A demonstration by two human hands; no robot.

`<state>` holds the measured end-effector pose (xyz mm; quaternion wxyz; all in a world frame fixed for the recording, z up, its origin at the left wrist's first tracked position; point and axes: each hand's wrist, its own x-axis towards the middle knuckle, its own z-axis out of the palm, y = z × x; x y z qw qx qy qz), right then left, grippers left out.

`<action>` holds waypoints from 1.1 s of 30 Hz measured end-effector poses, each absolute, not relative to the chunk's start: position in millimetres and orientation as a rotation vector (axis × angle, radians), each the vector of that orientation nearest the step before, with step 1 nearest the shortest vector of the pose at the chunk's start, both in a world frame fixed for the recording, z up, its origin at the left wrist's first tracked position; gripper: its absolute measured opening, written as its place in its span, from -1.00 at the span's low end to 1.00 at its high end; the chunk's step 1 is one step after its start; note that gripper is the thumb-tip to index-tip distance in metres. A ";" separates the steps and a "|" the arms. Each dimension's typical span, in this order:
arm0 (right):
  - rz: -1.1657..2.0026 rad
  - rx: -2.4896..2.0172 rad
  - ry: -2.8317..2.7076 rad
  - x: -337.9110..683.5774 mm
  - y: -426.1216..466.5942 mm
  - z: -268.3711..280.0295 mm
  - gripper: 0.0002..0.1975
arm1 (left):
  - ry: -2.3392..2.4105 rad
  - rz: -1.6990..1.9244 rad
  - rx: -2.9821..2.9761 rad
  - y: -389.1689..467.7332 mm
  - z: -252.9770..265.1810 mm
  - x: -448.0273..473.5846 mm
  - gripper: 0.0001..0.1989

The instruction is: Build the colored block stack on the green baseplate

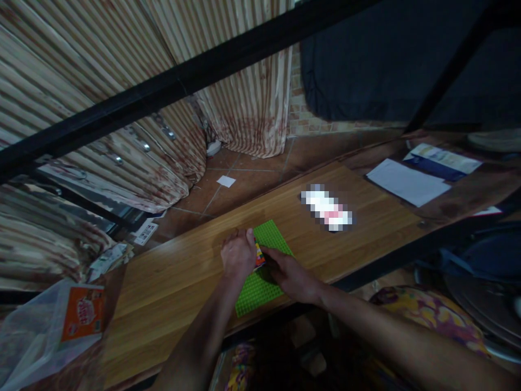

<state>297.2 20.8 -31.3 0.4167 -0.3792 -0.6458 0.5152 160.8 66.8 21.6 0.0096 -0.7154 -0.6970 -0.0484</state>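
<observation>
A small block of colourful toy bricks (259,256), with red, yellow and blue showing, is on or just above a green studded baseplate (268,236). My left hand (239,253) is closed around its left side and covers most of it. From the right, my right hand (290,273) reaches in over the baseplate, its fingertips closed at the right edge of the bricks. Between the hands, the exact finger contact is partly hidden. The baseplate lies on a wooden table (171,293).
Farther right on the table is a blurred-out phone-like object (328,208). White papers (407,182) and a blue-and-white packet (443,161) lie beyond the right end. A clear plastic box (40,331) with an orange label stands at left. A dark bar (179,81) crosses above.
</observation>
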 end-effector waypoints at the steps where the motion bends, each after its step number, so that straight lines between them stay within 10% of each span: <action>1: 1.276 -0.989 -1.635 297.9 14.4 -30.2 -0.30 | -2.169 -0.149 -2.239 67.0 21.3 160.7 -0.46; 33: 1.228 -0.990 -1.685 276.5 49.1 -32.6 -0.18 | -2.122 -0.185 -2.261 68.9 18.2 157.3 -0.48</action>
